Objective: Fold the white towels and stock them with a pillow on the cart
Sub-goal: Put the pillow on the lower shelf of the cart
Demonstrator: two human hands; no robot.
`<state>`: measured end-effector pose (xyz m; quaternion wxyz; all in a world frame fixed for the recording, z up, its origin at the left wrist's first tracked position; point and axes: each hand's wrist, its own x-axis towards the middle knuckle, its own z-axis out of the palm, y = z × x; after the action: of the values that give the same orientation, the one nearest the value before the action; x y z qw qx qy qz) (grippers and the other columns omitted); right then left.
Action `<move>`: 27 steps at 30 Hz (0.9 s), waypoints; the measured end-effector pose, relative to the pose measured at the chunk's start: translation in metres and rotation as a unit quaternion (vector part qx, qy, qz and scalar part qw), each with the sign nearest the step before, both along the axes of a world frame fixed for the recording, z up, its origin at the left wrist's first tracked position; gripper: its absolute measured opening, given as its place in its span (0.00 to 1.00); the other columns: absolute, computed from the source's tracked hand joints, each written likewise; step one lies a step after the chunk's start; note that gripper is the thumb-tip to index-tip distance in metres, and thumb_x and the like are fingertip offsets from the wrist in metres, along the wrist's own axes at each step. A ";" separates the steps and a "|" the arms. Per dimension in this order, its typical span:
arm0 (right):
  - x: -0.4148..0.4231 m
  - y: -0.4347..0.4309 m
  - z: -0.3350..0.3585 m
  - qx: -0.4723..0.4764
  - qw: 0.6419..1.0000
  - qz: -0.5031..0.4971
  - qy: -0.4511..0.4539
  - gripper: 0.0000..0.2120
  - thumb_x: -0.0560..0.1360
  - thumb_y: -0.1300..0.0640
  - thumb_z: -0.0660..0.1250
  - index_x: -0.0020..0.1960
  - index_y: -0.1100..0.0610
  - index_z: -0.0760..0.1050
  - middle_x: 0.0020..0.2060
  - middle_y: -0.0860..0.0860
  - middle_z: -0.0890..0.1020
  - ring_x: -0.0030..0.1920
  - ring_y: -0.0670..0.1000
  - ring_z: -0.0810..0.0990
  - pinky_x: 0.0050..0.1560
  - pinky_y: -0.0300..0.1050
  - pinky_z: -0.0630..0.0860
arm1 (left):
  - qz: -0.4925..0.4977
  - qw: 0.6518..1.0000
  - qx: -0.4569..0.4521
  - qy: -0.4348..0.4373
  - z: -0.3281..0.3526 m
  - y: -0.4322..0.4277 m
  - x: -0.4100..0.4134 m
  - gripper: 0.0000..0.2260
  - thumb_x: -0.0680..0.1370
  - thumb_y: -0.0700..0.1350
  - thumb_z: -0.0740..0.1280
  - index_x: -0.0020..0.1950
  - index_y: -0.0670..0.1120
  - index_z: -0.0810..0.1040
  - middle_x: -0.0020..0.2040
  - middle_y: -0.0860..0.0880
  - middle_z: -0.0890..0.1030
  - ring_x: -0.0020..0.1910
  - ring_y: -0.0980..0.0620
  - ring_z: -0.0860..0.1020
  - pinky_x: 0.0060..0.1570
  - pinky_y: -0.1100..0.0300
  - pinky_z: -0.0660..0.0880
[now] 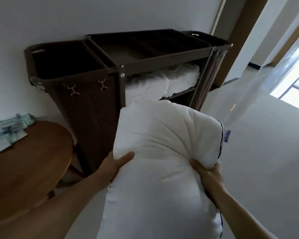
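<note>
Cart (122, 87): dark brown metal frame, boxy, stands against a white wall. It has a flat open tray on top and a shelf under it. Brown fabric laundry bag (90, 114) hangs on the cart's left end, tapering downward, mouth open.

Pillow (162, 144): white, plump, smooth cotton with creases radiating from the grip, dark piping along its right edge, small blue tag (226, 135) there. It is held up just in front of the cart's lower opening, top end below the towel shelf; contact with the cart unclear.

Table (28, 166): round, glossy wood, left of the cart, near the bag.

Towels (150, 87): white, fluffy terry, two folded stacks side by side on the cart's shelf.

Hands: left hand (117, 163) grips the pillow's left edge, thumb pressed into the top face. Right hand (207, 171) clutches a bunched fold on the pillow's right side, fingers curled round it.

Packets (5, 135): flat, pale teal, fanned pile on the table's far edge, left of the cart.

Hooks (73, 91): two small metal clips on the bag's front.
</note>
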<state>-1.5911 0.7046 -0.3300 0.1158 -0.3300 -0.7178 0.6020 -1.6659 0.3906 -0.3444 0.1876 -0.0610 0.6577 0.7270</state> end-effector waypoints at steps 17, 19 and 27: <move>-0.279 0.142 -0.141 0.026 0.985 0.172 0.008 0.29 0.56 0.43 0.79 0.54 0.37 0.72 0.46 0.35 0.78 0.46 0.35 0.75 0.50 0.44 0.72 | 0.112 0.994 0.001 -0.008 -0.138 0.129 -0.161 0.32 0.69 0.54 0.78 0.70 0.50 0.74 0.61 0.49 0.83 0.60 0.49 0.82 0.53 0.61 0.79; -0.305 0.157 -0.157 0.022 0.979 0.202 0.015 0.31 0.58 0.45 0.81 0.58 0.38 0.73 0.49 0.37 0.80 0.49 0.41 0.79 0.53 0.47 0.74 | 0.137 0.991 -0.009 -0.001 -0.148 0.146 -0.170 0.32 0.68 0.55 0.79 0.70 0.52 0.73 0.61 0.50 0.83 0.60 0.50 0.81 0.52 0.62 0.79; -0.405 0.196 -0.232 0.009 0.947 0.319 0.033 0.42 0.57 0.45 0.81 0.68 0.54 0.74 0.58 0.51 0.82 0.58 0.52 0.79 0.60 0.53 0.76 | 0.289 0.955 -0.060 0.027 -0.214 0.206 -0.196 0.36 0.61 0.56 0.81 0.68 0.56 0.74 0.60 0.51 0.83 0.57 0.49 0.83 0.47 0.58 0.82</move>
<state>-1.9966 0.9005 -0.5620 -0.0554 -0.0623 -0.7870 0.6113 -1.8620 0.5966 -0.5588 -0.0524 -0.2406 0.6591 0.7106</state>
